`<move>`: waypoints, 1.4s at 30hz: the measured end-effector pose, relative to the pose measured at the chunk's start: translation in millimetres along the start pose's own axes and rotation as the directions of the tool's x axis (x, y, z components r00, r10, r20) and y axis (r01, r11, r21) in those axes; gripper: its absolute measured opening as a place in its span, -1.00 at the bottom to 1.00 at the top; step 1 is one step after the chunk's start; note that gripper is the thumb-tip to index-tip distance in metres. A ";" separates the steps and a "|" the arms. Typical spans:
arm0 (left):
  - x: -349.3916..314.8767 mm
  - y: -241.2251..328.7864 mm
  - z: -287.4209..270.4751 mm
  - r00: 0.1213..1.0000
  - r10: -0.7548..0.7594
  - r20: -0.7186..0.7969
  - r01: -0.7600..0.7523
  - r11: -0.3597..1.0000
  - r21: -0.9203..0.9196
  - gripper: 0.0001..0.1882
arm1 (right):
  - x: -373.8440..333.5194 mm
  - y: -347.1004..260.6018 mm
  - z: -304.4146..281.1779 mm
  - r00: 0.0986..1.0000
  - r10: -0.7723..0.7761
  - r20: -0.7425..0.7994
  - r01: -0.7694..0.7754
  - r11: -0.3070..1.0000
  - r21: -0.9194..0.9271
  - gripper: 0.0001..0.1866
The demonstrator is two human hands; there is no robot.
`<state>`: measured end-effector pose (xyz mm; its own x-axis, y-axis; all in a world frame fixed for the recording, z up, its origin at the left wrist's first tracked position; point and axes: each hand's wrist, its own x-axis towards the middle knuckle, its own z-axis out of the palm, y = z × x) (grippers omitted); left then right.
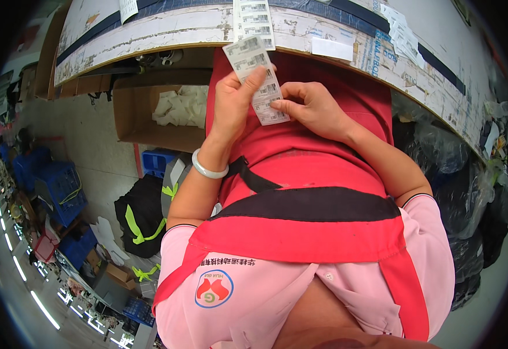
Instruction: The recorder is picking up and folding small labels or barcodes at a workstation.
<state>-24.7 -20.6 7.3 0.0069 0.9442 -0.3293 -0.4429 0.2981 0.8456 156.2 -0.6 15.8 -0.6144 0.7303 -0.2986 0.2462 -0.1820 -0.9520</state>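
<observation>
A strip of white barcode labels (270, 92) is held up in front of the red apron, just off the table's near edge. My left hand (232, 104) grips its middle, the thumb pressed flat on the printed face and the other fingers behind. At the strip's lower right edge, my right hand (319, 109) pinches it between thumb and index finger, with the remaining fingers curled. A second strip of labels (254, 22) lies on the table just beyond, partly covered by the held strip's upper end. My left wrist wears a pale bangle (208, 167).
The worn white table (190, 32) curves across the top. On it lie a blank white slip (332, 48) and more label sheets (403, 36). Beneath stands a cardboard box (132, 110) with white scraps. Plastic bags (449, 151) fill the right; blue crates (62, 189) stand left.
</observation>
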 end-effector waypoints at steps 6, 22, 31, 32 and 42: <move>7.9 7.0 -0.8 0.994 0.087 0.061 -0.091 0.994 0.065 -0.76 | -3.5 -12.5 -14.5 0.995 -0.093 -0.044 0.078 0.962 -0.260 -0.77; 5.1 10.0 22.9 0.965 -0.010 0.260 -0.058 0.966 0.253 -0.83 | -14.9 -31.0 -52.4 0.994 -0.082 -0.069 0.094 0.978 0.187 -0.81; 1.8 7.5 20.9 0.936 -0.181 0.303 0.139 0.978 0.154 -0.82 | -25.1 -33.4 -58.3 0.999 -0.017 0.041 0.007 0.969 0.246 -0.82; 1.8 7.1 19.3 0.925 -0.204 0.321 0.169 0.977 0.133 -0.81 | -25.6 -32.8 -58.6 0.999 -0.017 0.040 0.006 0.969 0.247 -0.82; -2.1 7.4 27.5 0.934 -0.039 0.354 0.013 0.997 0.074 -0.83 | -26.5 -1.0 -39.8 0.974 0.131 0.182 -0.216 0.766 0.606 -0.81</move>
<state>-3.4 -16.5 25.8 0.3412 0.9203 -0.1914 -0.3752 0.3200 0.8700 202.0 6.4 27.4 -0.7027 0.5680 -0.4285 -0.1328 -0.6963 -0.7053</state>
